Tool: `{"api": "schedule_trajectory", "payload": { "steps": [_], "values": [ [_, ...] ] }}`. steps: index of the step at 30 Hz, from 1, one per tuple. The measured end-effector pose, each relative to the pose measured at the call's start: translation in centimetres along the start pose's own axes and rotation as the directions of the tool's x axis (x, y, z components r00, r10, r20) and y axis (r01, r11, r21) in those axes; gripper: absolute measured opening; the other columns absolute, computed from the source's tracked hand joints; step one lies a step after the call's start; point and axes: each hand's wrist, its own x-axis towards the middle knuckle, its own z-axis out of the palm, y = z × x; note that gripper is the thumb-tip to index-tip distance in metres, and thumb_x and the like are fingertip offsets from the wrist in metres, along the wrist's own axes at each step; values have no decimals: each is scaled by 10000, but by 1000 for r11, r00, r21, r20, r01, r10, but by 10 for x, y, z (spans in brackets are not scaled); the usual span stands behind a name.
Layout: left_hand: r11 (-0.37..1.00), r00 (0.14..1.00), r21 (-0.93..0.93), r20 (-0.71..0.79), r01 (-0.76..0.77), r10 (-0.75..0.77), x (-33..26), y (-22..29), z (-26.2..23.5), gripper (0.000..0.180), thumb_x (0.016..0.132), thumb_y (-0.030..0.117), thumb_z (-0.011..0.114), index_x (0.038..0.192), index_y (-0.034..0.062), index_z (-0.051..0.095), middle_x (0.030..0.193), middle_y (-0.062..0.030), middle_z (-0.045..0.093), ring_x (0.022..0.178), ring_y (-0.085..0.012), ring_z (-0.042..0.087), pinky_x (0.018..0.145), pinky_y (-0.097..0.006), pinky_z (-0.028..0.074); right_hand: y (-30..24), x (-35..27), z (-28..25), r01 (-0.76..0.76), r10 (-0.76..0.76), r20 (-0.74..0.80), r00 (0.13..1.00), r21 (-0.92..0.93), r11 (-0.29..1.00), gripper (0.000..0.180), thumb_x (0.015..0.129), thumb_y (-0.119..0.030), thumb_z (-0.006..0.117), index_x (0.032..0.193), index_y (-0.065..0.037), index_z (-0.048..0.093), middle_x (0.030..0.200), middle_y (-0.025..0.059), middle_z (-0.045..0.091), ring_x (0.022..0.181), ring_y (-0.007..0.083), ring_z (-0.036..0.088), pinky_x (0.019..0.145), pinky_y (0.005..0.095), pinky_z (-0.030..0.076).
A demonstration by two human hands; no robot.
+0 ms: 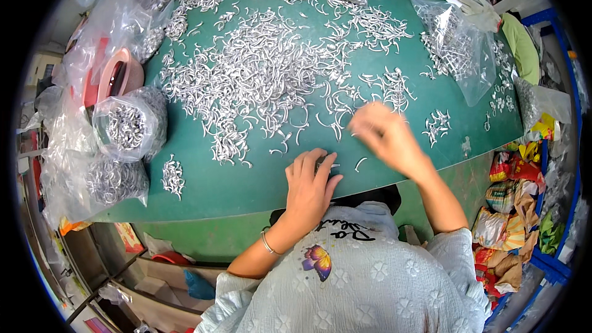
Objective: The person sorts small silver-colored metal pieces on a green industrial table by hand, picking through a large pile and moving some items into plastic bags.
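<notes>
My left hand point(306, 185) rests near the table's front edge with its fingers curled. A small silver metal piece point(335, 165) pokes out between its thumb and index finger; something dark beside it is mostly hidden. My right hand point(383, 135) is blurred by motion, just over the near right side of the heap, and its fingers cannot be made out. A large heap of curved silver metal pieces point(259, 65) spreads over the green table point(394, 37). One loose curved piece point(361, 163) lies between my hands.
Clear bags of metal parts point(127, 124) stand along the left edge, beside a pink container point(122, 74). Another open bag point(459, 43) lies at the right. Small piles sit at the left point(173, 177) and right point(437, 126). Blue shelving point(552, 265) stands beyond the right edge.
</notes>
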Motion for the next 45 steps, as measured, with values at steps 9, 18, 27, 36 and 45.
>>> {"api": "schedule_trajectory", "payload": {
  "steps": [9, 18, 27, 36, 45],
  "values": [
    [997, 998, 53, 12, -59, 59, 2, -11, 10, 287, 785, 21, 700, 1058, 68, 621, 1056, -89, 554, 983, -269, 534, 850, -392, 346, 39, 42, -14, -160, 107, -138, 985, -461, 873, 101, 806, -83, 700, 869, -37, 636, 839, 86, 611, 858, 273, 545, 791, 398, 378],
    [995, 1000, 100, -10, -3, 4, 7, 0, 3, 286, 763, 70, 741, 1023, 68, 621, 1066, -74, 530, 1000, -268, 504, 849, -401, 339, 34, 21, -21, -78, 50, -78, 996, -410, 909, 98, 808, -29, 676, 898, -41, 638, 855, 80, 619, 863, 269, 554, 821, 393, 373],
    [998, 997, -69, -80, -8, 2, 10, 4, 2, 216, 800, -6, 690, 983, 62, 599, 1011, -67, 576, 903, -245, 539, 799, -360, 350, 15, -23, -35, -67, 55, -54, 997, -240, 969, 99, 817, -20, 650, 913, -44, 644, 896, 99, 621, 878, 286, 561, 796, 406, 404],
    [999, 985, -40, -173, -5, -2, 8, -3, -7, 207, 805, -12, 682, 976, 51, 584, 1026, -81, 618, 834, -247, 569, 801, -359, 380, -18, -38, 18, -47, 31, -173, 984, -89, 995, 115, 790, -37, 698, 895, -26, 652, 895, 112, 632, 926, 294, 586, 811, 395, 464],
    [995, 997, -98, -77, -32, 24, 6, -3, 2, 229, 785, -25, 694, 979, 56, 605, 1061, -79, 645, 918, -253, 601, 802, -363, 427, 16, -21, -11, -219, 46, -321, 946, -529, 820, 77, 801, -60, 696, 811, -41, 622, 842, 87, 592, 837, 281, 529, 733, 389, 374]
  ]
}}
